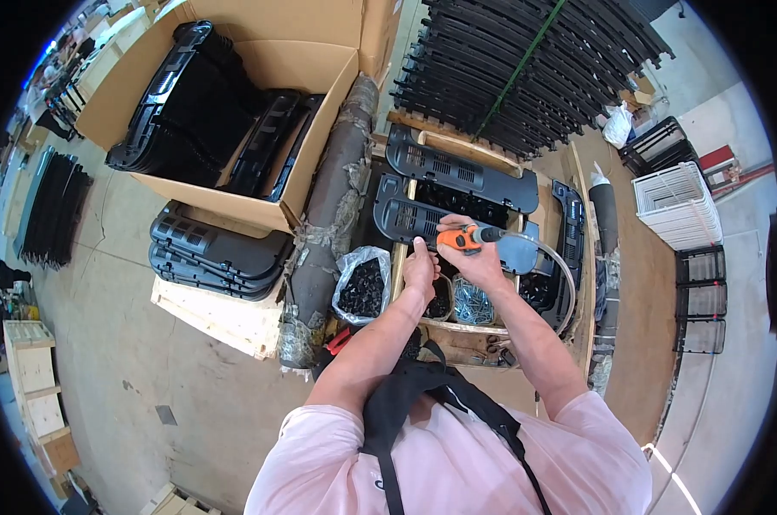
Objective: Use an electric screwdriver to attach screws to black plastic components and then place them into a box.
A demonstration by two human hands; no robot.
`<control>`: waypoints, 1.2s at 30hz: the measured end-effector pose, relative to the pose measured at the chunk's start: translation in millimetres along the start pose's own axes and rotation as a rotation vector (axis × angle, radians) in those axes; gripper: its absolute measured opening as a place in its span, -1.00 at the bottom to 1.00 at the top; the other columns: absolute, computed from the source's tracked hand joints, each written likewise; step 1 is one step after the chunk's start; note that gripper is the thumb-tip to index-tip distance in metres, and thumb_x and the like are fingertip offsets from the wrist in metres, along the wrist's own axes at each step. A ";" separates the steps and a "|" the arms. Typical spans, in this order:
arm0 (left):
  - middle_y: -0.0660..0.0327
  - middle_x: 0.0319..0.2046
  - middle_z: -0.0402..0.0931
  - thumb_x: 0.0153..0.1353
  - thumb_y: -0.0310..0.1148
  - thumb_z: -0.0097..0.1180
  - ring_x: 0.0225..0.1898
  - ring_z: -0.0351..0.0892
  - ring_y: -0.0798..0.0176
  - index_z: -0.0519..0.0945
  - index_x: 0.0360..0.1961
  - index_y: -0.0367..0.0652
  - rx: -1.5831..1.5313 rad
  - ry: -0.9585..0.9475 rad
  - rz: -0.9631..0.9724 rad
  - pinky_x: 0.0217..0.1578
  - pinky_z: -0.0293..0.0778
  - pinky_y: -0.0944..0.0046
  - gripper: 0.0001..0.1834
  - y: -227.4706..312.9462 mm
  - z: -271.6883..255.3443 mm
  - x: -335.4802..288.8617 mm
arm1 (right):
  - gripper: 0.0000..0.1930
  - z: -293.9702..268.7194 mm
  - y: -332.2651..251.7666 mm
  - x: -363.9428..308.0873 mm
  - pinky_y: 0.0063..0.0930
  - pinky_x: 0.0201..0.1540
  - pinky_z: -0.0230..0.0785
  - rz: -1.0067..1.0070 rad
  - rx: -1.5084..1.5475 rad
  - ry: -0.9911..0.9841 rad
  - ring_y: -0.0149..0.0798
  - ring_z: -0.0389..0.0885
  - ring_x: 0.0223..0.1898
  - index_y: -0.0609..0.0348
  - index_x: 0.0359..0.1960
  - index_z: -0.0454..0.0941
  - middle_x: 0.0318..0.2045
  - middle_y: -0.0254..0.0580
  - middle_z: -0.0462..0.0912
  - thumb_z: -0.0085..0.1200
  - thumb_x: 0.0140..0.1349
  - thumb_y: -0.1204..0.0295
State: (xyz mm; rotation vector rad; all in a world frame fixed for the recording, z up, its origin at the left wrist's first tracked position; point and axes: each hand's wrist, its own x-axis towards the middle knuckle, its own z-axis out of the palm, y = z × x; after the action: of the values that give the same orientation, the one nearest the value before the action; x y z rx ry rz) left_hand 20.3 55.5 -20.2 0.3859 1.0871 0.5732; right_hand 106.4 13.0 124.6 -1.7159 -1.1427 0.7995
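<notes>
Over wooden desk [491, 330]: right hand [479, 262] clenched round orange pneumatic screwdriver [466, 238], tip at near edge of dark grey ribbed plastic panel [423, 219]. Left hand [420, 268] pressing on panel beside it, fingers curled. Advice: keep driver square, steady panel, mind clear air hose [564, 275].

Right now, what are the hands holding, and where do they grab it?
The right hand grips an orange power screwdriver around its body. The left hand rests its fingertips on the dark plastic panel; whether it pinches anything cannot be told.
</notes>
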 end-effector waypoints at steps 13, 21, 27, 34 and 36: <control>0.07 -0.19 0.67 0.57 -0.16 -0.08 -0.26 0.67 0.16 0.51 0.09 -0.25 -0.172 -0.245 -0.111 -0.25 0.62 0.24 -0.64 2.9 -34.6 -33.8 | -0.50 -43.5 -14.6 -39.8 -0.38 0.19 0.55 -0.062 0.297 0.126 -0.32 0.67 0.07 0.23 0.18 0.53 0.05 -0.10 0.72 0.35 0.19 0.56; 0.14 -0.10 0.71 0.57 -0.27 -0.01 -0.16 0.71 0.20 0.56 0.10 -0.18 -0.186 -0.403 -0.129 -0.13 0.66 0.19 -0.74 5.6 -45.1 -63.2 | -0.46 -45.4 3.6 -69.8 -0.30 0.14 0.61 0.006 0.507 0.198 -0.22 0.68 0.07 0.24 0.23 0.47 0.07 0.00 0.71 0.35 0.21 0.56; 0.20 -0.12 0.70 0.57 -0.28 0.02 -0.20 0.72 0.29 0.61 0.11 -0.15 -0.209 -0.450 -0.145 -0.20 0.67 0.27 -0.74 -4.1 -50.3 -54.2 | -0.45 -50.5 5.5 -77.3 -0.28 0.18 0.58 0.036 0.532 0.201 -0.21 0.68 0.09 0.24 0.24 0.46 0.08 0.01 0.70 0.33 0.20 0.56; 0.08 -0.02 0.67 0.55 -0.37 0.01 -0.02 0.73 0.13 0.55 0.16 -0.25 -0.250 -0.416 -0.155 0.03 0.73 0.19 -0.72 2.5 -42.5 -61.2 | -0.44 -55.0 11.1 -83.2 -0.24 0.23 0.53 0.054 0.528 0.187 -0.19 0.66 0.11 0.22 0.27 0.43 0.09 0.04 0.69 0.30 0.21 0.57; 0.04 0.00 0.66 0.56 -0.38 0.00 0.01 0.72 0.09 0.53 0.17 -0.29 -0.273 -0.393 -0.172 0.06 0.74 0.18 -0.71 1.1 -40.8 -59.8 | -0.44 -54.6 12.0 -83.6 -0.27 0.22 0.54 0.041 0.530 0.197 -0.20 0.67 0.09 0.25 0.25 0.45 0.07 0.02 0.70 0.33 0.19 0.55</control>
State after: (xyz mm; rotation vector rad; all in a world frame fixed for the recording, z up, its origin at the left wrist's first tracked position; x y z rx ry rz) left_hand -37.6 20.6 5.9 0.1539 0.6457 0.4609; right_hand 127.3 -84.6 137.5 -1.3384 -0.6849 0.8466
